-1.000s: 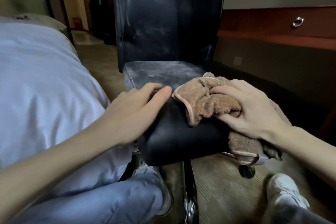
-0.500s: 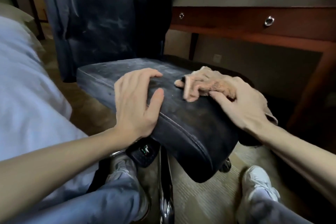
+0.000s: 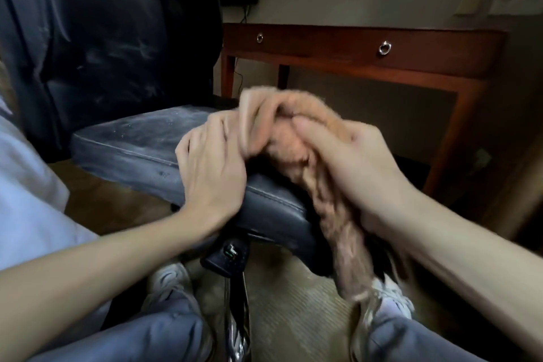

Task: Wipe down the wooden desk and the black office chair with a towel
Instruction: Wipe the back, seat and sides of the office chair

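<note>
Since half a second ago the right hand (image 3: 355,164) has come up off the seat and gathered the towel (image 3: 296,141) into a rope-like bunch instead of pressing it flat, and the view has swung so more of the desk shows. That hand now grips the towel, with the thumb laid across the cloth and the fingers curled round it from the far side. The left hand (image 3: 211,167) lies with its palm over the seat's front edge and its fingers reaching forward until the tips meet the towel's hemmed fold. Motion blur hides whether they pinch that fold or only touch it, so I cannot tell. The towel sits between the two hands, raised above the front right corner of the seat (image 3: 132,138). Its long axis runs from the bunched top down and toward the person, and the loose end hangs past the seat corner. The right hand has charge of it, while the left only borders it on that side. The grey, dusty-looking stretch of seat lies to the left of the towel and away from the person, toward the streaked backrest (image 3: 88,38). By my reading, the next wipe has to carry the cloth that way, and the left hand would have to clear the path or stay steadying the black office chair. Beyond the chair stands the wooden desk (image 3: 338,47), well apart from both hands and out of the towel's present reach. White bedding (image 3: 26,200) lies at the left edge.
</note>
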`<state>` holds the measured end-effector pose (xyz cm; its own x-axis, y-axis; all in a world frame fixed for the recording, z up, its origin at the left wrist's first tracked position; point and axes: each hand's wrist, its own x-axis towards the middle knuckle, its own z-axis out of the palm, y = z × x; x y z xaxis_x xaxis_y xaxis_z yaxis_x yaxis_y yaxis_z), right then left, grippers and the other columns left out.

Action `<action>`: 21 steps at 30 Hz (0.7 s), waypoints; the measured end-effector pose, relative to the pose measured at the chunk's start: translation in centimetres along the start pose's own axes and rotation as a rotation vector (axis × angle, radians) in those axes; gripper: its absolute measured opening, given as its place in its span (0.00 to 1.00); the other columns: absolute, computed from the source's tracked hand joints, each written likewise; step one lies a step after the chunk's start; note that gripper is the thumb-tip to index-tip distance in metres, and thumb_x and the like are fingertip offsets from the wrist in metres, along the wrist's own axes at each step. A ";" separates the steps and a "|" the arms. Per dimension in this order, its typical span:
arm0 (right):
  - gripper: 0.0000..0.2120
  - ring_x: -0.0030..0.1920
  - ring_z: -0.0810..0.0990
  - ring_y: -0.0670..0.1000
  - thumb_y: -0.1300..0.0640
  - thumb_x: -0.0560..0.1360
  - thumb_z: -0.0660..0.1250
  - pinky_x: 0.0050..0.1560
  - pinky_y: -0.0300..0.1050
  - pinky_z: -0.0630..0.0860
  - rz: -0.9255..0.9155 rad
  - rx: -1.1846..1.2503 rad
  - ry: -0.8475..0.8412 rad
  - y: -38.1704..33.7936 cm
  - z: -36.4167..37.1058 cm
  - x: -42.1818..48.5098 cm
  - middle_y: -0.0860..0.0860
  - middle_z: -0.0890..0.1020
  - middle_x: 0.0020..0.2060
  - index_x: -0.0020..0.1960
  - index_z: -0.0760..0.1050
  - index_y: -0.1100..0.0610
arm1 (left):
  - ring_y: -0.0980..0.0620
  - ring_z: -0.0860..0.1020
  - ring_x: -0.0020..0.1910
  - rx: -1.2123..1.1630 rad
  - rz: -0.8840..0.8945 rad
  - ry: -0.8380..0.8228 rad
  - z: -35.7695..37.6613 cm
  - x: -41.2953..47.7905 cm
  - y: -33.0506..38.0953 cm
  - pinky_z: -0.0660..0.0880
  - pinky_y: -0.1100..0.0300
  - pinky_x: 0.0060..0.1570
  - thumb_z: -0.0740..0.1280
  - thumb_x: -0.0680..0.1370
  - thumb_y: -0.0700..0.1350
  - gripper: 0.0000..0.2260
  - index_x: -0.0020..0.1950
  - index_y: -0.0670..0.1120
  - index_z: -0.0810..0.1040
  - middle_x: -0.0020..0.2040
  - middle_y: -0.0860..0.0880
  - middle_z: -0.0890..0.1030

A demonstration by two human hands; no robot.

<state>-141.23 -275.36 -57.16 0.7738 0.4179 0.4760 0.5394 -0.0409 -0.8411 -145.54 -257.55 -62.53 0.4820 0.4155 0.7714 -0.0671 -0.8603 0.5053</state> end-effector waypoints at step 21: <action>0.16 0.48 0.72 0.51 0.38 0.73 0.65 0.48 0.48 0.69 -0.452 -0.752 0.019 3.8 2.8 -4.3 0.46 0.78 0.48 0.55 0.80 0.45 | 0.47 0.77 0.59 0.045 -0.177 0.086 -1.0 2.0 -2.7 0.64 0.45 0.67 0.49 0.83 0.57 0.23 0.56 0.48 0.80 0.50 0.58 0.77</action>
<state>-143.46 -274.78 -63.13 0.4350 0.5237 0.7325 0.8664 -0.4651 -0.1820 -145.29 -254.11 -61.91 0.4065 0.5837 0.7029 0.0524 -0.7830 0.6198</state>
